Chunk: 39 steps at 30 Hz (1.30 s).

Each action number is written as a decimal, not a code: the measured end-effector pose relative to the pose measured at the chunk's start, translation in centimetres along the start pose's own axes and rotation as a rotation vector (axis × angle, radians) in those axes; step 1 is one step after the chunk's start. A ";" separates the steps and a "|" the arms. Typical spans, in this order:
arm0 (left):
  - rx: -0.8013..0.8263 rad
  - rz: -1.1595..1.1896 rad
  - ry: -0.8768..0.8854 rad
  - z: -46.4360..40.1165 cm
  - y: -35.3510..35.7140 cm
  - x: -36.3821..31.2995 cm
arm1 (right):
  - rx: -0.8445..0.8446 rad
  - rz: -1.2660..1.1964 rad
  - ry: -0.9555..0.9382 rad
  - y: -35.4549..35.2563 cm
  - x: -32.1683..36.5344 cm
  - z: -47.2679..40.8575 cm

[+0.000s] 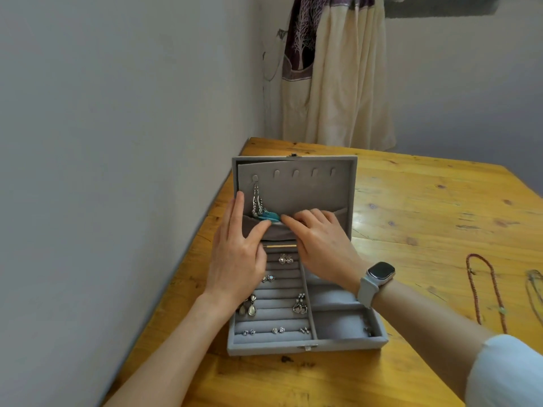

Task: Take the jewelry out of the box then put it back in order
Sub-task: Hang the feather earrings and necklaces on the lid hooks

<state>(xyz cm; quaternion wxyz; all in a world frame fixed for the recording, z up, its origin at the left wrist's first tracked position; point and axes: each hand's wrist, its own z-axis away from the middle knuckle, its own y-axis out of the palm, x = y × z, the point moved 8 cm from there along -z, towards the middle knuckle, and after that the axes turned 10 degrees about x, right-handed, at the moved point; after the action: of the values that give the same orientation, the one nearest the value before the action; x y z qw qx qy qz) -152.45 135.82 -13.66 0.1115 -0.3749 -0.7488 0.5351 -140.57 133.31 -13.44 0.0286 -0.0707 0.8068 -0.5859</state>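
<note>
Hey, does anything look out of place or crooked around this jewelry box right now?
Yes. The grey lining panel inside the lid sits askew, its top edge slanting against the frame. Two necklaces also lie loose on the table, right of the box, not hung on the lid's hooks.

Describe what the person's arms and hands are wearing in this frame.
Both forearms are bare. The left hand wears nothing visible. The right hand has a smartwatch at the wrist, with a dark rounded-rectangle face and a pale grey strap. A light blue rolled-up sleeve shows at the right elbow.
</note>
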 end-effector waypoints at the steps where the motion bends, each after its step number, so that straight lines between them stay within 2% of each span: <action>1: -0.006 -0.016 -0.012 0.1 -0.3 -0.2 | 0.006 0.010 -0.003 -0.1 0.0 0.6; 5: -0.039 -0.012 -0.052 0.4 -1.6 -2.2 | 0.010 -0.105 0.022 -1.5 -1.5 3.8; 9: 0.027 0.110 0.031 -0.3 -0.8 -8.1 | 0.006 -0.261 0.200 -3.2 -6.6 9.9; 12: 0.256 0.215 0.107 -1.0 2.5 -14.6 | 0.070 -0.248 0.423 -3.6 -12.6 15.0; 15: 0.581 0.233 0.145 -1.0 8.0 -21.0 | 0.150 -0.238 0.622 -3.8 -18.2 19.3; 17: 0.727 0.178 0.147 -0.5 11.3 -24.1 | 0.313 -0.159 0.622 -3.1 -20.2 20.9; 19: 0.800 0.114 0.107 0.0 13.9 -25.3 | 0.512 -0.081 0.543 -2.2 -21.1 21.6; 21: 0.831 0.069 0.055 0.3 15.5 -25.3 | 0.593 -0.031 0.434 -1.6 -21.3 21.7; 26: 0.827 0.042 0.036 0.5 16.7 -24.8 | 0.502 0.076 0.226 -2.2 -20.3 20.5; 29: 0.814 0.082 0.025 0.4 16.6 -24.7 | 0.538 0.190 0.112 -2.0 -19.8 20.3; 31: 0.801 0.126 0.014 0.3 16.6 -24.6 | 0.537 0.166 0.135 -1.9 -20.0 20.4; 35: 0.795 0.257 -0.005 0.0 16.1 -24.3 | 0.272 -0.263 0.427 -5.1 -21.4 20.0; 39: 0.855 0.565 -0.060 0.1 14.8 -24.0 | 0.056 -0.644 0.418 -9.6 -19.7 18.0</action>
<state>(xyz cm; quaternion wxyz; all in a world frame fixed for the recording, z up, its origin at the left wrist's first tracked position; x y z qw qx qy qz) -129.29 121.56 -21.17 0.0843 -0.4680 -0.3355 0.8132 -118.01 116.31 -10.65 -0.3199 -0.1988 0.7155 -0.5884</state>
